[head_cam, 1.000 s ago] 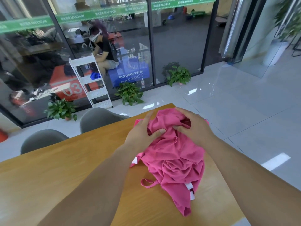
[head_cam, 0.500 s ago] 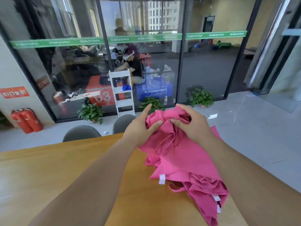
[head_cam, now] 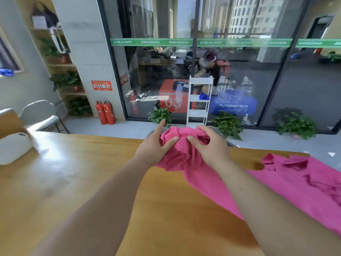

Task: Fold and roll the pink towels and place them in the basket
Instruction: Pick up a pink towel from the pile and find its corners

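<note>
A pink towel [head_cam: 184,154] is bunched up above the wooden table [head_cam: 92,182], lifted by both hands. My left hand [head_cam: 156,146] pinches its left part, thumb on the cloth and index finger pointing up. My right hand [head_cam: 208,146] grips the bunched top just to the right, fingers curled into the folds. The cloth trails down to the right into a heap of pink towels [head_cam: 304,182] lying crumpled on the table's right end. No basket is in view.
A white object [head_cam: 14,146] lies at the table's left end beside a wooden chair back. Beyond the far edge are a floor, potted plants [head_cam: 228,124], a white shelf rack [head_cam: 199,102], fire extinguishers [head_cam: 105,112] and a glass wall.
Both hands have lifted one towel off the heap and carried it left. The view has swung left and up, so the heap now sits at the right.
</note>
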### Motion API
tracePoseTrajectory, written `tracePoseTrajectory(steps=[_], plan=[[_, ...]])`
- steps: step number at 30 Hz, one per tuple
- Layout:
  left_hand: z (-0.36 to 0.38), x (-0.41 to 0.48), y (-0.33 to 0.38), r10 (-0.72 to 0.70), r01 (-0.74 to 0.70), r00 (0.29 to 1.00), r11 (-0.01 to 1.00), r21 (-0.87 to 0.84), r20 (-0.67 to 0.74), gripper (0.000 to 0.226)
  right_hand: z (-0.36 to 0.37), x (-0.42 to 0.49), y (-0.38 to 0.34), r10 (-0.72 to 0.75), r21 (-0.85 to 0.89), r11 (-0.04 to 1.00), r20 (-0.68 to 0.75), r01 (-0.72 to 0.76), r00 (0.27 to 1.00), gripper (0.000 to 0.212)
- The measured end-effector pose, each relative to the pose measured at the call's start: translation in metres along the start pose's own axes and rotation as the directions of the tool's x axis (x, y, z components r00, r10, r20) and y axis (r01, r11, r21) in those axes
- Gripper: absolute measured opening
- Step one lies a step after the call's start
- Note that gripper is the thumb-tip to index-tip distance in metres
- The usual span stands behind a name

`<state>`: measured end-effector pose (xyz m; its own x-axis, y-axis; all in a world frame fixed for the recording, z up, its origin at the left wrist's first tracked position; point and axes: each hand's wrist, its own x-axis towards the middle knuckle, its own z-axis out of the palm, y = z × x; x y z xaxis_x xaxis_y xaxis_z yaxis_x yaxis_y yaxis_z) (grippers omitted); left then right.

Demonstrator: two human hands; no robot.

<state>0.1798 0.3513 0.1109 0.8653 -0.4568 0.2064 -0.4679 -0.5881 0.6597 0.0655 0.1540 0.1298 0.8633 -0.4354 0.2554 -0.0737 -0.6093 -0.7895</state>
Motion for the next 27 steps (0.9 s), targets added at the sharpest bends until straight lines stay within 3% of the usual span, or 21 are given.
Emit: tracePoseTrajectory(steps=[8,13,17,21,24,27], plan=[[-0.156,-0.019,-0.101,-0.122,0.148,0.969,0.983,0.109,-0.216,0.109,0.156,-0.006,-0.127,0.036,0.332,0.941,0.077,-0.06,0.996,0.056],[-0.236,-0.011,-0.111,-0.096,0.189,0.933,0.951,0.243,-0.348,0.111,0.195,-0.002,-0.191,0.103,0.628,0.748,0.207,-0.213,0.973,0.047],[-0.257,0.005,-0.103,-0.065,0.17,0.93,0.948,0.268,-0.361,0.106,0.195,0.008,-0.203,0.083,0.703,0.678,0.22,-0.217,0.972,0.03],[-0.218,0.023,-0.095,-0.039,0.113,0.964,0.955,0.275,-0.262,0.108,0.183,0.02,-0.161,0.122,0.579,0.798,0.116,-0.167,0.986,0.025],[-0.157,0.031,-0.101,-0.077,0.101,0.988,0.977,0.189,-0.131,0.109,0.166,0.026,-0.098,0.15,0.319,0.935,0.03,-0.151,0.988,0.026],[-0.074,0.026,-0.12,-0.152,0.147,0.988,0.982,0.122,0.03,0.105,0.146,0.02,-0.012,0.214,0.072,0.973,0.072,-0.219,0.974,0.021]])
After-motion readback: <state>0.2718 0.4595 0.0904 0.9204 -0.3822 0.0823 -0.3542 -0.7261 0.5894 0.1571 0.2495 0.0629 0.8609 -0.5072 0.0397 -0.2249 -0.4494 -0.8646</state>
